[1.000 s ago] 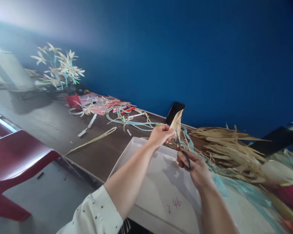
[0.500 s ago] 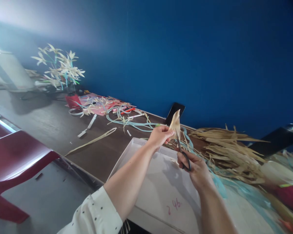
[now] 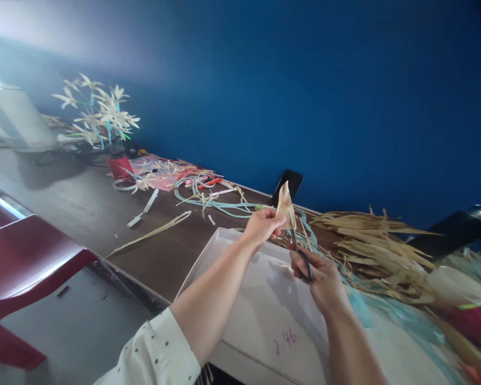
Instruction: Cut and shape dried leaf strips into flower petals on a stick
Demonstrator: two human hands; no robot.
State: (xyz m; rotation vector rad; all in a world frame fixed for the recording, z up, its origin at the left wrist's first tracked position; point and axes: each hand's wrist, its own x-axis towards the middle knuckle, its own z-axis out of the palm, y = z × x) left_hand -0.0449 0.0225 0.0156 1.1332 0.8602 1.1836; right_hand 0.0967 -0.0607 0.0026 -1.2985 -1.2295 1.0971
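Pinched in my left hand is a pale, dry husk piece that rises to a point. My right hand has its fingers through the dark handles of a pair of scissors. The blades reach up to the husk's lower right edge, just beside my left fingertips. How far the blades are apart I cannot make out. Both hands are over a white cardboard box lid with "246" written on it in red-purple.
Dry husks are heaped at right. A black phone leans on the blue wall. Pale blue cord and pens lie on the dark table. Farther left stand husk flowers in a red pot. A red chair is at left.
The husk piece has tilted slightly left in my left hand. My right hand and the scissors have shifted very slightly left; both hands keep their grip.
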